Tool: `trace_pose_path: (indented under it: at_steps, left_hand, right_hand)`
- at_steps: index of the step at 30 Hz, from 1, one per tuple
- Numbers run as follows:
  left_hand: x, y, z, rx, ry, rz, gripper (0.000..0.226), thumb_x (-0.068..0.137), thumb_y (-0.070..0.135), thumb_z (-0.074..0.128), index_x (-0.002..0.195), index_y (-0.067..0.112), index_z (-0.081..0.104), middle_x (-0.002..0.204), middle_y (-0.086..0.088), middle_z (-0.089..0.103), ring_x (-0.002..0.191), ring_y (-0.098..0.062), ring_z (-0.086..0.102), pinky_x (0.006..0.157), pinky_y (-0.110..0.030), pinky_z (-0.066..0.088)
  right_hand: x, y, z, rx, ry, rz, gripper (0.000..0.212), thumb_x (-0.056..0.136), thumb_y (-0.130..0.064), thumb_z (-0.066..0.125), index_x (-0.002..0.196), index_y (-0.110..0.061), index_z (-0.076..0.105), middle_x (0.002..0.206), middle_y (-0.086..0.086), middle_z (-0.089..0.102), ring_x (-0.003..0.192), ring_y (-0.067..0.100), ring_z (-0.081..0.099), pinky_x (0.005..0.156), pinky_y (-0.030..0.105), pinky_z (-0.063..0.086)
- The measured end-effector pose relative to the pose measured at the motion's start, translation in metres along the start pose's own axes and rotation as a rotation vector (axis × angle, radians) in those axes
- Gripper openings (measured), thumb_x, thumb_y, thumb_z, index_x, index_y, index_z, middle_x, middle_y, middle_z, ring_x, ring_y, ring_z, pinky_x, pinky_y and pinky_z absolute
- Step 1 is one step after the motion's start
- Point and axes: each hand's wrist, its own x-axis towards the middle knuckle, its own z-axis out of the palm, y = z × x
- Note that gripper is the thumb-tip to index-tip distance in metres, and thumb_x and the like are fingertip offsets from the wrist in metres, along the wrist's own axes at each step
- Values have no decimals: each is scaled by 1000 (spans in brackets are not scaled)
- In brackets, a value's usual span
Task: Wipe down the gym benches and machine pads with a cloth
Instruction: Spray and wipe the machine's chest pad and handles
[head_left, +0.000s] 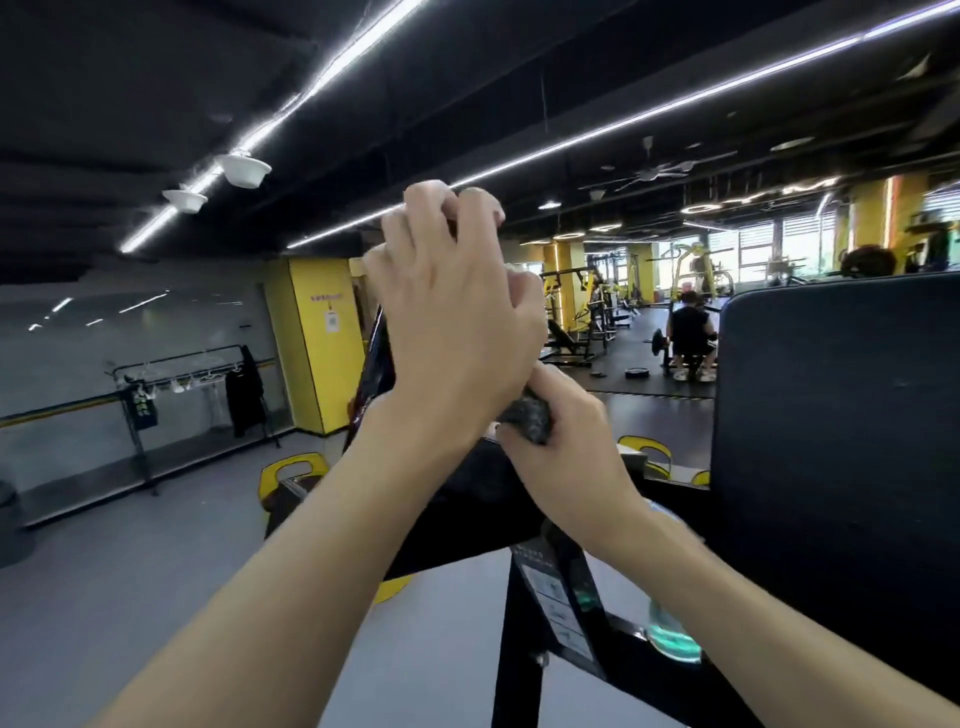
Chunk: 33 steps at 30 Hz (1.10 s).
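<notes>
Dark grey cloth (527, 418) is balled up in the right hand (566, 457), fingers wrapped tight round it. It sits just above the black frame (467, 509) in the middle of the view, tucked right under the left wrist. Honestly, bunched like that it's going to wipe with a tiny patch, so I'd shake it out flat against the palm before putting it on any padding, then go in long overlapping strokes top to bottom and catch the edges and seams.

The left hand (457, 332) is up high with its back to the camera and its fingers (426, 200) curled over at the top. It looks like it's hooked onto the top of the narrow dark upright (375, 358) behind it to steady it. The hand hides the contact though, so I can't tell if it really has hold of anything. Both forearms reach up and forward and nearly cross, the left one over the right hand. That's a cramped setup for wiping, so I'd get the arms apart first.

The big black pad (831, 415) is off to the right, well clear of the cloth. A bottle (672, 636) with teal liquid stands low on the frame by the right forearm.
</notes>
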Motion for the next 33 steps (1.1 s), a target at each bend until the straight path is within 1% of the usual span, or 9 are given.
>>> trace_pose_path:
  at_steps: [3,5,9,14,19,22,26,30,33]
  left_hand:
    - [-6,37,25,-405,-147,-3,15,90,18,53,104,18,59,104,5,52,98,-13,50,90,-15,35]
    - [-18,60,48,-619,-284,-45,9,92,13,53,97,18,59,96,6,55,89,-13,53,79,-21,44]
    - [-56,97,111,-811,-603,-115,9,92,15,52,91,18,60,90,1,60,85,-17,57,69,-31,44]
    - [-113,110,197,-797,-885,-439,15,88,21,48,91,22,63,93,0,67,92,-25,63,86,-42,54]
    - [-183,89,258,-592,-1005,-655,15,88,14,48,89,20,61,99,-4,64,90,-26,61,69,-32,46]
    - [-217,71,286,-545,-959,-717,9,92,19,50,99,18,54,110,-5,60,100,-30,57,76,-36,46]
    - [-236,61,321,-391,-1058,-690,47,94,42,56,124,10,39,130,-16,45,117,-38,50,86,-42,43]
    - [-241,69,338,-449,-1139,-730,87,80,47,78,137,8,25,138,-17,35,123,-38,49,93,-47,45]
    - [-246,75,345,-508,-1169,-836,98,80,44,80,143,14,11,138,-19,30,118,-43,51,92,-48,47]
  right_hand:
    - [1,10,-40,2,143,85,35,80,-1,64,70,-32,50,66,-16,54,61,7,46,55,23,36]
    - [0,25,-72,-90,196,162,43,79,8,59,69,-33,50,61,-15,56,56,4,44,51,17,34]
    - [-18,77,-133,-471,206,388,23,81,-2,58,88,-24,59,91,8,60,78,21,56,63,35,47]
    - [-51,132,-180,-693,104,636,37,89,0,53,121,-19,54,114,8,43,91,24,53,79,32,46]
    - [-86,177,-184,-688,-50,761,43,89,7,47,123,-19,54,118,4,39,100,22,51,84,30,47]
    - [-112,203,-173,-684,-39,762,52,77,19,42,115,-15,57,120,0,31,106,22,46,87,19,40]
    - [-123,223,-164,-728,25,700,60,67,22,40,106,-20,56,119,-7,24,109,22,40,97,29,41]
    - [-123,221,-168,-714,8,717,59,71,23,41,105,-23,55,120,-7,22,105,18,40,81,17,42]
    - [-122,220,-168,-690,17,723,59,70,24,41,103,-23,55,119,-6,23,102,20,41,79,24,49]
